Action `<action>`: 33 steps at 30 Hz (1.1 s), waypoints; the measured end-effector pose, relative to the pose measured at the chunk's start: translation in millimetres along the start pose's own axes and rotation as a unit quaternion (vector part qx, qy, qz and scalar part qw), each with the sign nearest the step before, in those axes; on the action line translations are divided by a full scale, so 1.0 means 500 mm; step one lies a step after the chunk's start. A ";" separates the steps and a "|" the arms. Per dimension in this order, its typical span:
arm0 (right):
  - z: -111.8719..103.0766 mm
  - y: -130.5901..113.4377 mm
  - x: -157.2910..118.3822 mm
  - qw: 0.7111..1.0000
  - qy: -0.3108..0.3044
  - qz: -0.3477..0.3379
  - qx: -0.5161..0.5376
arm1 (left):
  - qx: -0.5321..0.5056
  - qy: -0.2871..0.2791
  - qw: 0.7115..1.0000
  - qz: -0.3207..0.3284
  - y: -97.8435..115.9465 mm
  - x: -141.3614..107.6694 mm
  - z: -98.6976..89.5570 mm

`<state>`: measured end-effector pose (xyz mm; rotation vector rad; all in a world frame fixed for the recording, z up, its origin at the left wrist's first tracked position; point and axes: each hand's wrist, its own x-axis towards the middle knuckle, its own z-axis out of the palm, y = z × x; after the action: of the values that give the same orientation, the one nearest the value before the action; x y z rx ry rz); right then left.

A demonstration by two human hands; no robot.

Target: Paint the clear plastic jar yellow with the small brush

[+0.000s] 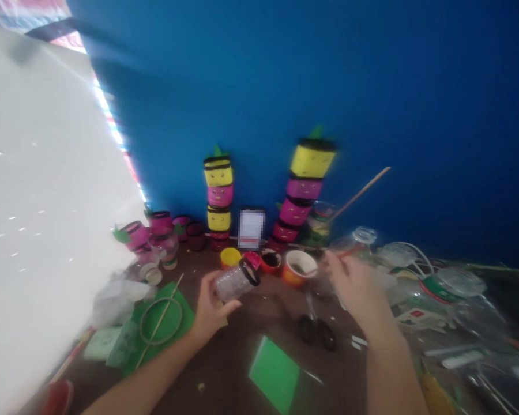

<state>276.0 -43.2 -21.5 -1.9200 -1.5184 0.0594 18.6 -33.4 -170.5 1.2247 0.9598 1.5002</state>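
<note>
My left hand [211, 305] is wrapped round a clear plastic cup [233, 282] with a black rim, tilted so its mouth faces right. My right hand [350, 279] pinches a thin reddish brush [315, 269], whose lower end reaches into a white and orange paper cup [300, 271]. Beside that cup stand a small pot of dark paint [270, 260], a pink one [251, 259] and a yellow one [230, 257]. Scissors [313, 325] with black handles lie below the paper cup.
Two stacks of painted cups, a shorter one [219, 196] and a taller one [298, 202], lean at the blue wall [415, 115]. Green paper [274, 374] lies in front. Plastic bottles [452, 285] crowd the right; a ring [161, 321] and painted cups [134, 235] are left.
</note>
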 end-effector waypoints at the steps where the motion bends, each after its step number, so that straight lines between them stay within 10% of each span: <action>1: 0.000 -0.001 -0.001 1.000 0.004 -0.018 -0.002 | 0.002 0.006 1.000 0.003 -0.003 0.001 -0.001; 33: -0.005 -0.011 -0.013 0.993 -0.054 -0.036 -0.101 | 0.001 0.031 1.000 0.003 0.000 0.006 0.000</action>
<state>270.2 -49.7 -19.1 -2.0456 -1.7225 -0.0242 18.4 -30.5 -170.0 1.1894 0.9988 1.5503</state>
